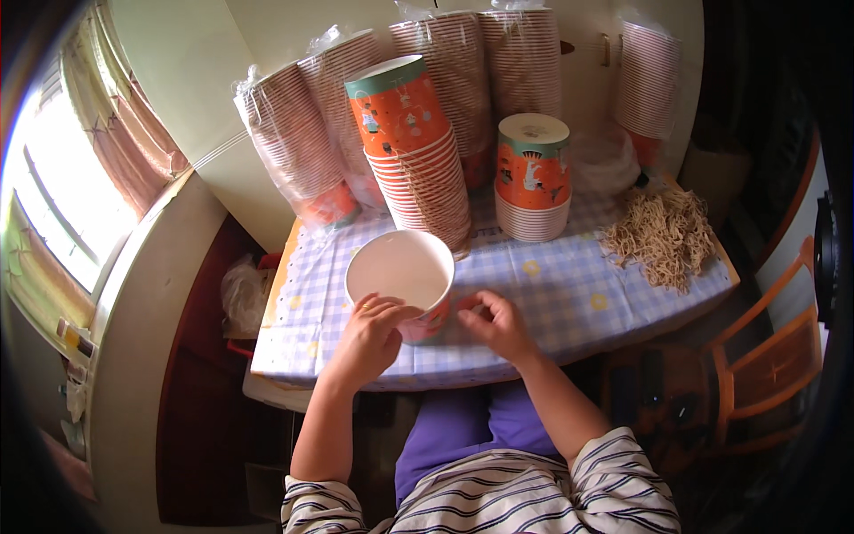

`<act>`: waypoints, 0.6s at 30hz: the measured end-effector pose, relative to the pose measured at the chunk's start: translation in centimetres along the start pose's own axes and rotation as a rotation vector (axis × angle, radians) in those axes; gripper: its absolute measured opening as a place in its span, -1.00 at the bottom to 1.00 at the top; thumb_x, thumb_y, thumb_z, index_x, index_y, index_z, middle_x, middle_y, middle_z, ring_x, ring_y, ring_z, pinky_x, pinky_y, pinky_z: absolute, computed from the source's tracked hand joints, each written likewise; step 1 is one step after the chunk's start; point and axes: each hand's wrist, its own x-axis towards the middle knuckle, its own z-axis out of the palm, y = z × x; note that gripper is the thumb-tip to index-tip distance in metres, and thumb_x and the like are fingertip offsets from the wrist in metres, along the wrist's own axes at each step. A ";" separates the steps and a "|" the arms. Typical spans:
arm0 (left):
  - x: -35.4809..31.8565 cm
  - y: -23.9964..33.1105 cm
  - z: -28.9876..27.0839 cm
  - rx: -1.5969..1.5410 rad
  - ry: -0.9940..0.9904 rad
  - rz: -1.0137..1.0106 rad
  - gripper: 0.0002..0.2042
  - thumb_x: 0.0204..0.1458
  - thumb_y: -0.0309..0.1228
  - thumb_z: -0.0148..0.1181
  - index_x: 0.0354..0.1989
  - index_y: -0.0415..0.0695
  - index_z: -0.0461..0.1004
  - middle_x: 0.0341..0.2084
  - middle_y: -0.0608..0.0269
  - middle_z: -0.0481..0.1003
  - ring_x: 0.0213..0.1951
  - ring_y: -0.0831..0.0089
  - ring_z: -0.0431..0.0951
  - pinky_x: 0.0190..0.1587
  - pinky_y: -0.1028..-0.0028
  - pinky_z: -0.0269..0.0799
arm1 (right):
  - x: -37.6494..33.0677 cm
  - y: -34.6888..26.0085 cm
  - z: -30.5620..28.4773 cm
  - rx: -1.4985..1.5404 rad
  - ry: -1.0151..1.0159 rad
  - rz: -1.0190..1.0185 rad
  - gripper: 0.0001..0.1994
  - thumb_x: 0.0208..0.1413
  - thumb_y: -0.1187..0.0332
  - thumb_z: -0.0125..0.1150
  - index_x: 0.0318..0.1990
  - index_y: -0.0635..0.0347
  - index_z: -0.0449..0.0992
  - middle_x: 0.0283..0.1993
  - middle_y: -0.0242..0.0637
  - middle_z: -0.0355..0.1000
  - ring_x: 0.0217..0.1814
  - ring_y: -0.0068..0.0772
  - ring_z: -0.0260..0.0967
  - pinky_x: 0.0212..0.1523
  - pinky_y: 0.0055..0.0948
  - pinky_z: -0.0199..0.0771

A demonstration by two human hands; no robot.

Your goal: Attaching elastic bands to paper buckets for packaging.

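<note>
My left hand (372,336) grips the near rim and side of an open paper bucket (400,269), white inside and orange outside, tilted toward me on the checked tablecloth (551,294). My right hand (495,322) rests beside the bucket's right side with the fingers curled; whether it pinches something small is hidden. Behind the bucket leans a tall stack of orange paper buckets (414,151). A shorter stack (532,178) stands upside down to its right.
Several plastic-wrapped sleeves of buckets (294,142) lean against the wall at the table's back. A heap of tan string handles (663,233) lies at the right. A wooden chair (765,356) stands right of the table, a window (53,196) at the left.
</note>
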 end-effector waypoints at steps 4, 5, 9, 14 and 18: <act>-1.0 -1.1 -1.4 0.281 0.019 -0.147 -0.77 -0.26 -0.67 0.05 -0.40 -0.08 0.49 -0.26 0.27 0.48 0.01 0.22 0.38 0.20 0.08 0.05 | 1.5 1.3 -1.4 -0.092 0.173 -0.101 -0.86 0.02 0.43 0.18 -0.26 0.24 0.50 -0.45 -0.48 0.44 -0.50 -0.76 0.24 -0.44 -0.68 0.28; -1.0 -1.0 -1.4 0.283 0.022 -0.147 -0.77 -0.26 -0.67 0.05 -0.40 -0.08 0.49 -0.26 0.27 0.48 0.01 0.22 0.38 0.20 0.08 0.05 | 1.8 1.3 -1.6 -0.089 0.181 -0.095 -0.86 0.03 0.43 0.17 -0.25 0.24 0.50 -0.44 -0.48 0.44 -0.49 -0.74 0.25 -0.43 -0.67 0.29; 0.1 1.1 -0.5 0.171 0.200 -0.179 -0.78 -0.15 -0.52 0.10 -0.27 -0.10 0.48 -0.20 0.21 0.47 -0.02 0.22 0.40 0.19 0.11 0.06 | 1.8 0.2 -0.8 -0.004 0.141 -0.048 -0.86 0.09 0.40 0.12 -0.23 0.25 0.49 -0.39 -0.44 0.47 -0.44 -0.73 0.30 -0.39 -0.66 0.33; 2.7 4.1 1.6 0.146 0.093 -0.133 -0.68 -0.10 -0.33 0.18 -0.15 -0.18 0.46 -0.38 0.13 0.53 -0.33 0.24 0.53 -0.10 0.30 0.33 | 0.1 1.1 1.0 0.091 -0.009 -0.013 -0.85 0.08 0.38 0.16 -0.24 0.27 0.48 -0.38 -0.42 0.47 -0.37 -0.74 0.34 -0.33 -0.67 0.37; 2.3 2.9 2.5 0.055 -0.079 -0.165 -0.73 -0.10 -0.39 0.16 -0.18 -0.15 0.48 -0.45 0.12 0.54 -0.35 0.22 0.55 -0.19 0.30 0.39 | -0.5 1.0 0.7 0.014 0.025 0.005 -0.82 0.05 0.35 0.22 -0.25 0.25 0.48 -0.41 -0.47 0.44 -0.44 -0.76 0.28 -0.40 -0.70 0.32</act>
